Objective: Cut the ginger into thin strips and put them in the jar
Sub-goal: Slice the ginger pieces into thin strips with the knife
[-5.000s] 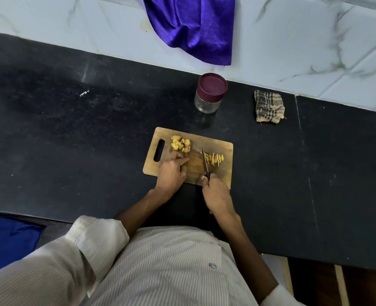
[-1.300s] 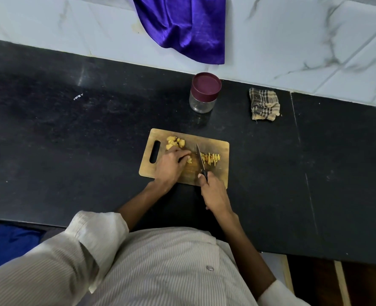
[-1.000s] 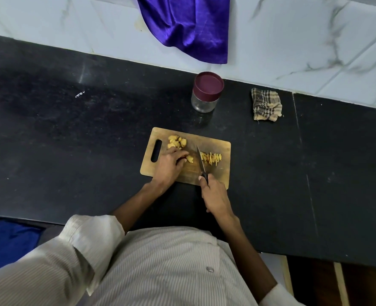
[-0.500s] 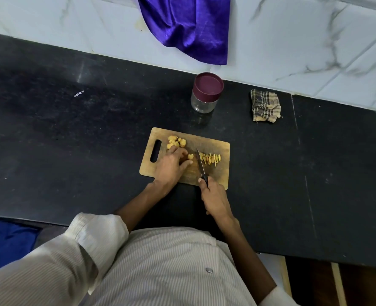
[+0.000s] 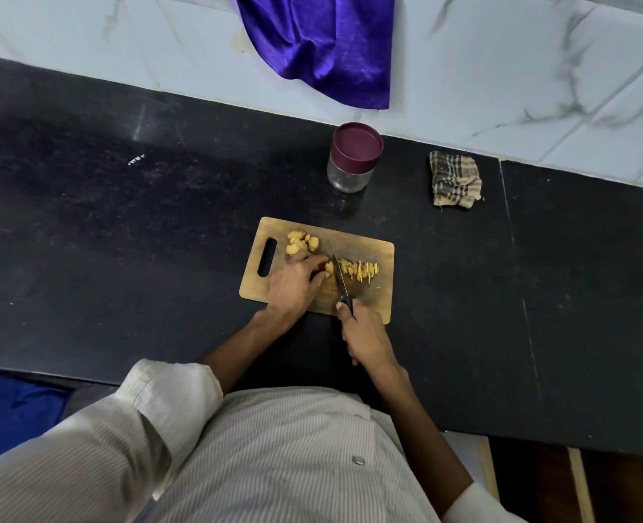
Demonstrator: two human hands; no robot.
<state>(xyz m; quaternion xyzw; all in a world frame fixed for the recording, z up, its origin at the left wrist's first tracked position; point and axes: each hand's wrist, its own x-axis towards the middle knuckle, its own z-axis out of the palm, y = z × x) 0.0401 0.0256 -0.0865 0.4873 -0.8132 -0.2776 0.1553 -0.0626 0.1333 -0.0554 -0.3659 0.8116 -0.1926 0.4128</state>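
Observation:
A wooden cutting board [image 5: 365, 247] lies on the black counter. A pile of ginger chunks [image 5: 301, 243] sits near its handle hole. Thin ginger strips [image 5: 359, 271] lie to the right of the blade. My left hand [image 5: 293, 285] pinches a small ginger piece [image 5: 329, 266] against the board. My right hand [image 5: 365, 335] grips the black handle of a knife [image 5: 340, 277], whose blade stands right beside that piece. A glass jar [image 5: 352, 160] with a maroon lid on it stands behind the board.
A folded checked cloth [image 5: 454, 180] lies to the right of the jar. A purple cloth [image 5: 323, 47] hangs down the marble wall behind. The counter's front edge runs just before my body.
My left hand took a chunk from the pile and holds it by the blade. The knife has stayed between that piece and the strips, shifting only slightly.

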